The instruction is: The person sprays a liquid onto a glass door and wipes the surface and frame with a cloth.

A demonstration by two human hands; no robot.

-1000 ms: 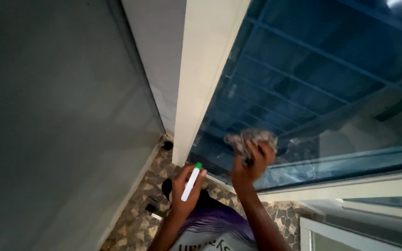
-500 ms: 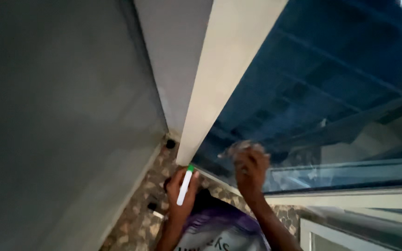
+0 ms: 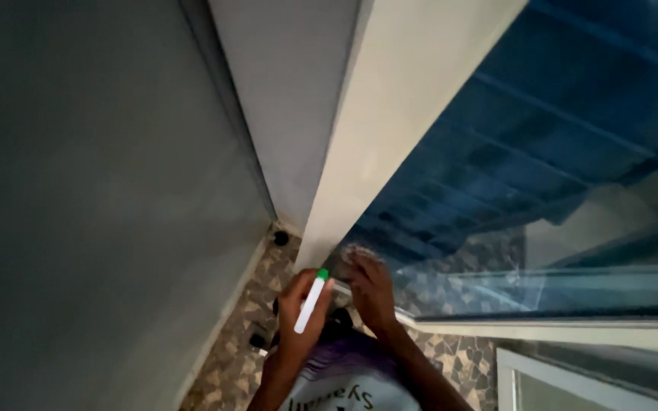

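Since the earlier frame the right hand has slid its crumpled cloth down and left across the glass pane, into the bottom corner against the white frame. Head view: its fingers press the cloth flat on the glass. The left hand, just beside it, grips a white spray bottle with a green tip. Wiping seems underway; finishing this corner likely calls for short, firm strokes along the frame.
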